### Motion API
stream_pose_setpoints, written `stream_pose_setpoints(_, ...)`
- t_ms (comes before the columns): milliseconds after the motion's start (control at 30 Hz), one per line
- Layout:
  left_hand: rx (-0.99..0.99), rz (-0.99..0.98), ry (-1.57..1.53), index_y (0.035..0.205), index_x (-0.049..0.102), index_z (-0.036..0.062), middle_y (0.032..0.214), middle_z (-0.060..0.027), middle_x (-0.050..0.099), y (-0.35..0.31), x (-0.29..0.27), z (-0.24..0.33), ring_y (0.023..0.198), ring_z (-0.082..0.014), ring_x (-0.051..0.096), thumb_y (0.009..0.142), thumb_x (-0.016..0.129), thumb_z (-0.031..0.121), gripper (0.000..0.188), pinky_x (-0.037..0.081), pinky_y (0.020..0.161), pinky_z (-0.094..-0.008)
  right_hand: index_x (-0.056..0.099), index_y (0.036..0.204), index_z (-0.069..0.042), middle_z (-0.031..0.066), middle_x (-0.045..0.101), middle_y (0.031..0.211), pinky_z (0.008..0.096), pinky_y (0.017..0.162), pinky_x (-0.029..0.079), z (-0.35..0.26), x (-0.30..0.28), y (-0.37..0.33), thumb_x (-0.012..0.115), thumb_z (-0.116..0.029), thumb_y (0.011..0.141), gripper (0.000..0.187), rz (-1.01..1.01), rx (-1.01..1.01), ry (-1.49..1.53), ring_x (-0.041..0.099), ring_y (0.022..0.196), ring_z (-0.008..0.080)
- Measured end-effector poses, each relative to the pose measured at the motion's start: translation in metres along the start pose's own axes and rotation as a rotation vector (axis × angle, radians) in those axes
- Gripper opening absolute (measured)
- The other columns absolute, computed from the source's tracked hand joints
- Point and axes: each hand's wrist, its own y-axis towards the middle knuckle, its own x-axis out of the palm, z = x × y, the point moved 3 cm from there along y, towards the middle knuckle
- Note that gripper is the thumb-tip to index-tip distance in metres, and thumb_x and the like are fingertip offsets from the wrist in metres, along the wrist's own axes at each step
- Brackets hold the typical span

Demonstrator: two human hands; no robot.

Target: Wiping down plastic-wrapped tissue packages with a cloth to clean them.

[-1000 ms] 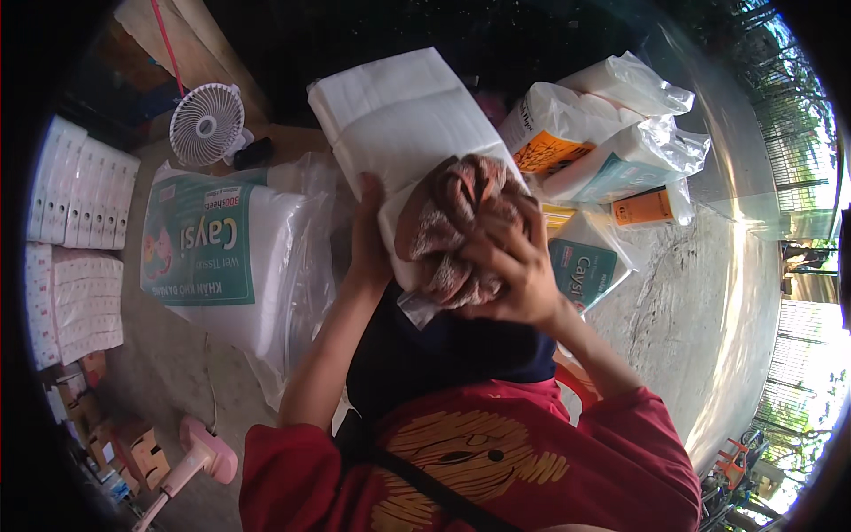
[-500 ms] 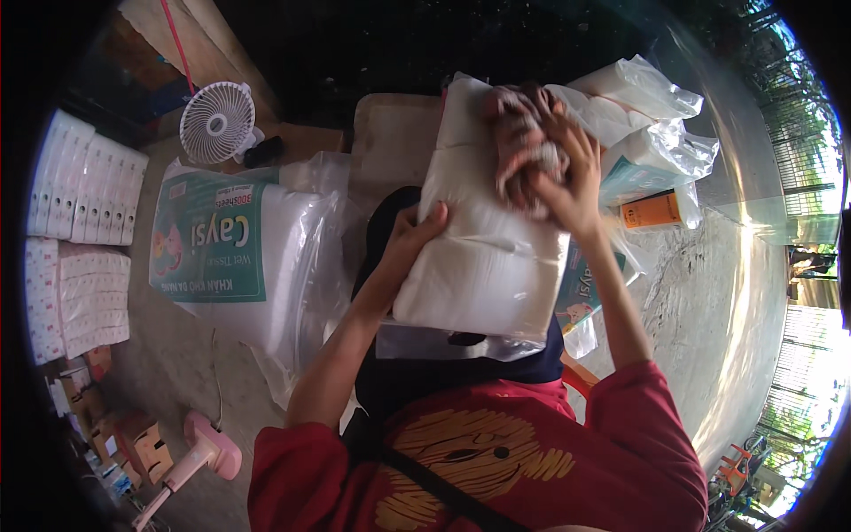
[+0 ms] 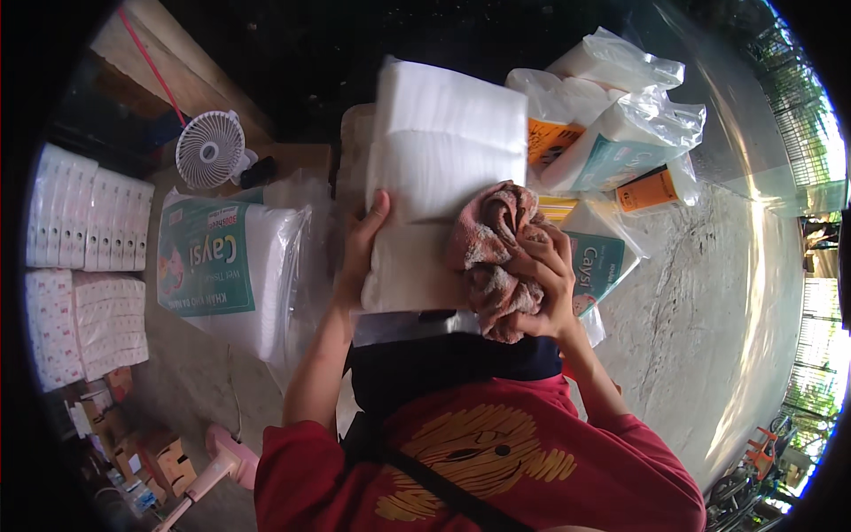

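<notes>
A white plastic-wrapped pack of tissues [image 3: 448, 146] stands over my lap, its broad face toward me. My left hand [image 3: 362, 244] grips its left edge, thumb on the front and the other fingers hidden behind. In my right hand [image 3: 550, 284] is a bunched pinkish-brown cloth [image 3: 498, 244], held against the lower right part of the pack. The fingers wrap round the cloth's right side.
A large clear bag of tissue with a teal label [image 3: 208, 257] lies at the left, below a small white fan [image 3: 210, 149]. Several more wrapped packs [image 3: 612, 133] are piled at the right. White stacked packs [image 3: 89, 208] line the far left, with cardboard boxes [image 3: 173, 465] nearer. A pink stand [image 3: 232, 457] is lower left.
The cloth in my right hand has moved down from the pack's upper right to its lower right. The pack has shifted left and up and looks more upright, with my left hand still on its edge.
</notes>
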Motion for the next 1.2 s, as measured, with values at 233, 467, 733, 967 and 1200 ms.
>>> stream_pose_setpoints(233,0.292,0.263,-0.220,0.129,0.050,-0.0048,0.122,-0.0148,0.057,0.015,0.005,0.041,0.105,-0.0217,0.060,0.090,0.070,0.037,0.060,0.051,0.086,-0.0324,0.062,0.110,0.002,0.0154,0.063,0.117,0.0376,0.098,0.044,0.060,0.009,-0.039,0.057,-0.033,0.082,0.045,0.113,0.635,0.780,0.056,0.117,0.0264)
stream_pose_setpoints(467,0.649,0.501,0.217,0.119,0.059,-0.0033,0.115,-0.0212,0.065,0.064,0.014,0.093,0.102,-0.0290,0.065,0.088,0.071,0.036,0.052,0.052,0.088,-0.0395,0.049,0.131,-0.005,0.0125,0.056,0.127,0.0382,0.101,0.045,0.089,-0.011,-0.053,0.037,-0.041,0.103,0.047,0.565,0.892,0.743,0.056,0.115,0.0252)
stream_pose_setpoints(733,0.673,0.488,1.107,0.131,0.051,0.0020,0.097,-0.0266,0.069,0.124,0.024,0.091,0.095,-0.0429,0.067,0.086,0.067,0.043,0.063,0.052,0.086,-0.0501,0.053,0.125,-0.011,0.0063,0.059,0.120,0.0400,0.098,0.047,0.101,0.003,-0.064,0.041,-0.044,0.101,0.043,0.725,0.695,1.677,0.055,0.114,0.0239)
stream_pose_setpoints(967,0.603,0.507,1.072,0.147,0.024,-0.0032,0.132,-0.0318,0.051,0.142,0.015,0.007,0.111,-0.0448,0.059,0.081,0.069,0.007,0.081,0.049,0.095,-0.0506,0.053,0.124,-0.016,0.0031,0.056,0.121,0.0420,0.102,0.044,0.108,0.003,-0.072,0.039,-0.051,0.099,0.045,0.711,0.823,1.544,0.052,0.116,0.0227)
stream_pose_setpoints(1200,0.732,0.749,1.075,0.150,0.025,0.0037,0.147,-0.0234,0.042,0.121,0.040,0.002,0.122,-0.0408,0.054,0.074,0.063,-0.003,0.085,0.050,0.098,-0.0456,0.051,0.128,-0.016,0.0031,0.055,0.124,0.0410,0.100,0.047,0.098,0.002,-0.065,0.041,-0.052,0.099,0.047,0.694,0.883,1.488,0.053,0.116,0.0223)
